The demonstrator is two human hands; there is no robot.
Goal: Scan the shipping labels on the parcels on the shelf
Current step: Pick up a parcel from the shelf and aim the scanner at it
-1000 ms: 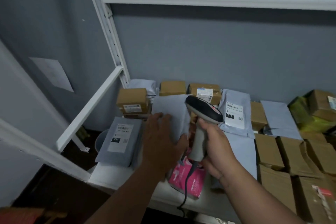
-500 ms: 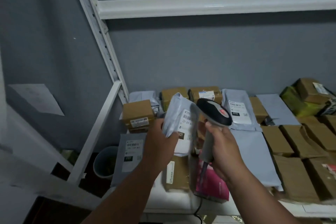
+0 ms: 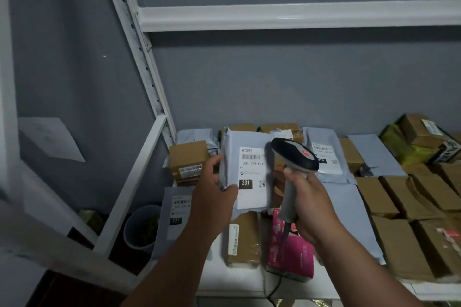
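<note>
My left hand (image 3: 214,192) grips the left edge of a grey mailer bag (image 3: 245,149), held upright above the shelf (image 3: 234,286). Its white shipping label (image 3: 252,177), marked 231, faces me. My right hand (image 3: 308,203) grips the handle of a grey and black barcode scanner (image 3: 294,154). The scanner's head sits just right of the label, and a red light shows on top of it. Its cable (image 3: 274,286) hangs down over the shelf's front edge.
Below lie a brown box (image 3: 243,242), a pink packet (image 3: 293,252), another grey 231 mailer (image 3: 178,217) and several cardboard boxes (image 3: 399,244) to the right. More parcels line the back wall. A white shelf post (image 3: 147,57) stands left; a bin (image 3: 142,227) sits on the floor.
My left hand has lifted the grey mailer off the pile and turned it until its label faces me. The scanner has come up beside the label.
</note>
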